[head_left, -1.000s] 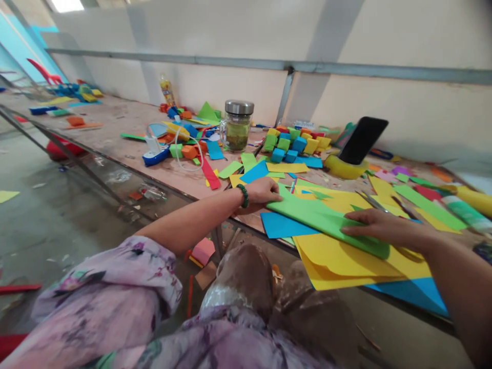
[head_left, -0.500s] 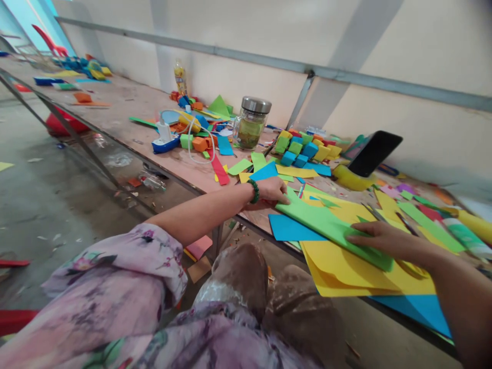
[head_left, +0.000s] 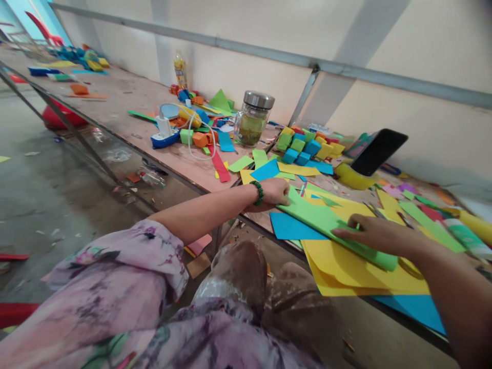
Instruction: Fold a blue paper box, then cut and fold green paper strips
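Observation:
A folded strip of green paper (head_left: 313,215) lies slantwise over yellow sheets (head_left: 346,266) at the table's near edge. My left hand (head_left: 274,191), with a dark green bead bracelet above it, is closed on the strip's left end. Over the right half, my right hand (head_left: 374,233) rests with its thumb stretched along the green paper and a finger bent apart from it. Its other fingers are partly hidden. A blue sheet (head_left: 295,226) sticks out beneath the green strip. Scissors (head_left: 405,219) lie partly hidden behind my right hand.
A lidded glass mug (head_left: 253,120) stands behind my left hand. Paper cubes (head_left: 303,148) are piled right of it, near a phone (head_left: 378,151) propped on a yellow holder. Left are a power strip (head_left: 165,137) with a white cable and a red paper strip (head_left: 220,166).
My right hand has slid left along the green strip, its thumb stretching out and its finger lifting into a bend. My left hand keeps its hold. The view has shifted slightly.

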Demonstrator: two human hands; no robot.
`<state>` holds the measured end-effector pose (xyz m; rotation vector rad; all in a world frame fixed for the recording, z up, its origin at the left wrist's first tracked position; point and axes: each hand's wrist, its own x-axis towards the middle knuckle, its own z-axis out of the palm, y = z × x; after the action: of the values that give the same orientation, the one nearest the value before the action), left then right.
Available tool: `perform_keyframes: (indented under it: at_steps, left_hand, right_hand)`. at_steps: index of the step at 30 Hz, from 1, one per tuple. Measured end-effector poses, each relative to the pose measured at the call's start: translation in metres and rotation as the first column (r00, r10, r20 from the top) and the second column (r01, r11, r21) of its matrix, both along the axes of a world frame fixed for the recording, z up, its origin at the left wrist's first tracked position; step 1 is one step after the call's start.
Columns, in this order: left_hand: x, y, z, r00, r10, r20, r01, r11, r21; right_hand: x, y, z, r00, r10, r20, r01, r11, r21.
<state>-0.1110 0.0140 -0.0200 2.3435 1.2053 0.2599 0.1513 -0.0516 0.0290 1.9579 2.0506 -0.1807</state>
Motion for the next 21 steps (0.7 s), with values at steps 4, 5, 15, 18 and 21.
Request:
perform_keyframes:
  at_steps: [4,5,15,18,21]
  left_hand:
    - [0.000,-0.001,0.001,1.000,0.006,0.005,-0.006,1.000,-0.011]
    - [-0.001,-0.001,0.001,1.000,0.007,0.007,-0.007,1.000,-0.014]
    - [0.000,-0.003,-0.001,0.998,0.014,0.068,-0.012,1.000,-0.024]
    - [0.000,-0.004,-0.001,0.996,-0.011,0.093,0.014,1.000,-0.027]
    - [0.000,-0.005,0.000,0.994,-0.012,0.109,0.017,0.999,-0.042]
  right_hand:
    - [-0.040,0.014,-0.003,0.996,0.063,-0.067,-0.069,0.992,-0.101]
    - [-0.050,0.019,-0.006,0.991,0.089,-0.099,-0.099,0.990,-0.098]
    - [-0.089,0.039,-0.032,0.968,0.154,-0.200,-0.149,0.988,0.039]
    - [-0.089,0.034,-0.031,0.971,0.142,-0.192,-0.134,0.990,0.054]
    - [-0.091,0.032,-0.030,0.973,0.143,-0.182,-0.137,0.990,0.046]
